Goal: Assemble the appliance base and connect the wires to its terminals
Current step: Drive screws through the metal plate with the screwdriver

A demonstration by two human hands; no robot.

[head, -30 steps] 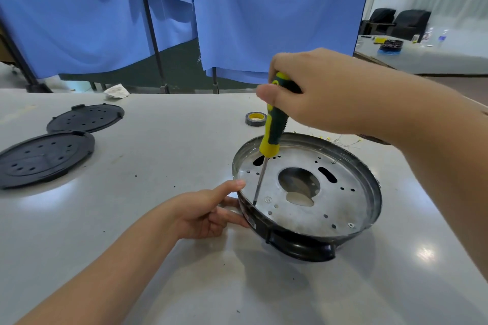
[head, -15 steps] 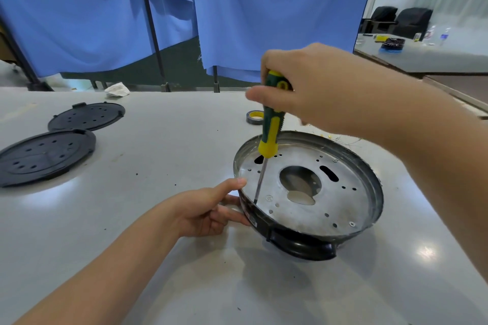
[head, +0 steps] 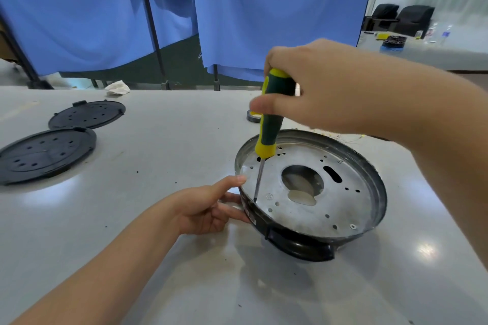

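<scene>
The round appliance base (head: 343, 192), a metal plate with a large central hole inside a black rim, lies on the white table. My right hand (head: 324, 87) grips the green and yellow screwdriver (head: 272, 119) from above. The screwdriver's tip stands on the plate close to the left rim. My left hand (head: 208, 206) holds that left rim, thumb on top of the edge and fingers against the outside wall. No wires can be made out on the base.
Two black perforated round covers (head: 45, 153) (head: 87, 113) lie at the table's left. A roll of tape (head: 252, 116) sits behind the screwdriver, and thin wire scraps (head: 351, 137) lie behind the base. Blue curtains on stands hang beyond the table's far edge.
My right hand has turned on the screwdriver handle and shifted a little. The tip stays at the same spot on the plate. My left hand has not moved.
</scene>
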